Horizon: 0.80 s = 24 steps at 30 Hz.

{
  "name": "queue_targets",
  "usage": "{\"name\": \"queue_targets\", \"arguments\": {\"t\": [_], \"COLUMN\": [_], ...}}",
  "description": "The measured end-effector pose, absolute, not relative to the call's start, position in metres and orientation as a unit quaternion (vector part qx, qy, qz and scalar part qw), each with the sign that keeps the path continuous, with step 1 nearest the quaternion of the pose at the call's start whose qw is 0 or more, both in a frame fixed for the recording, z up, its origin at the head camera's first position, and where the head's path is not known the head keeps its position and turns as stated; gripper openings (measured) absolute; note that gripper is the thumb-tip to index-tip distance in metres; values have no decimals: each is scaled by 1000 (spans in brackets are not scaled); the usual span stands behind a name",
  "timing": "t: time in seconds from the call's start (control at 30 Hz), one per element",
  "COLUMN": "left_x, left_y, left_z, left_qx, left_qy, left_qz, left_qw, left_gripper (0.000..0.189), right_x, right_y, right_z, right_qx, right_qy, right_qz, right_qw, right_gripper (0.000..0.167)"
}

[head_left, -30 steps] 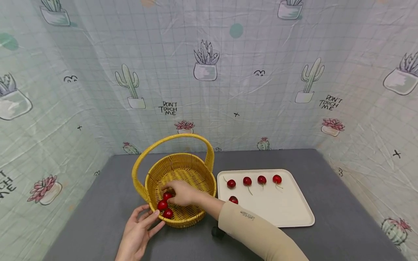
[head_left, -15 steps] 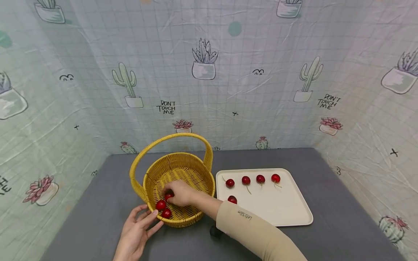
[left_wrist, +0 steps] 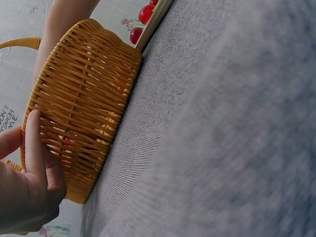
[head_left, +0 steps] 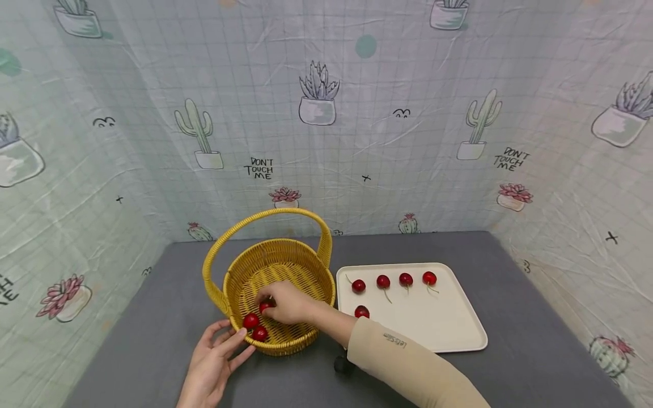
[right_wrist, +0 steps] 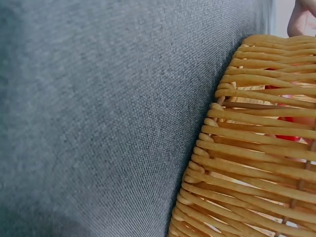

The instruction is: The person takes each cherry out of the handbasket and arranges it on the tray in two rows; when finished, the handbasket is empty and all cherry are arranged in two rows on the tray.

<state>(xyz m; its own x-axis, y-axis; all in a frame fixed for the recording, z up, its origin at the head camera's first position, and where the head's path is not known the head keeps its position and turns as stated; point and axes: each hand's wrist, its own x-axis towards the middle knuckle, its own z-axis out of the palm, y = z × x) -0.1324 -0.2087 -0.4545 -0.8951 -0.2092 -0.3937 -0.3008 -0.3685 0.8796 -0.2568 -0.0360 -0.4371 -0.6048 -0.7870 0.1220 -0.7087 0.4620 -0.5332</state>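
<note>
A yellow woven basket with a tall arched handle stands on the grey table. My left hand holds its near-left rim, thumb at the top edge and fingers against the outer wall; the left wrist view shows this hand at the rim too. Inside the basket, my right hand pinches a red cherry, partly hidden by the fingers. Two more cherries, one behind the other, lie by the near-left wall. Through the weave in the right wrist view, some red of a cherry shows.
Right of the basket lies a cream tray with a row of several stemmed cherries and another cherry below, near the right sleeve. A small black object sits under the right forearm. Patterned cloth surrounds the table.
The cherry in my right hand has shifted slightly right, away from the two beside it. My left hand keeps its place on the rim. The head view has shifted a little.
</note>
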Motion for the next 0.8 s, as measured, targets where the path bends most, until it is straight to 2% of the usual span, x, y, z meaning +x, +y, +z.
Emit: {"name": "queue_targets", "arguments": {"t": [0.23, 0.8], "left_x": [-132, -132], "left_y": [-208, -209], "left_z": [-453, -455], "left_qx": [-224, -228], "left_qy": [559, 564], "left_qz": [798, 793], "left_qw": [28, 24], "left_gripper": [36, 38], "right_x": [-253, -246], "right_y": [-31, -5], "right_z": [-433, -415], "right_qx": [-447, -439], "right_qy": [846, 837], "right_qz": [-288, -325], "right_qw": [45, 47], "right_gripper": [16, 19]}}
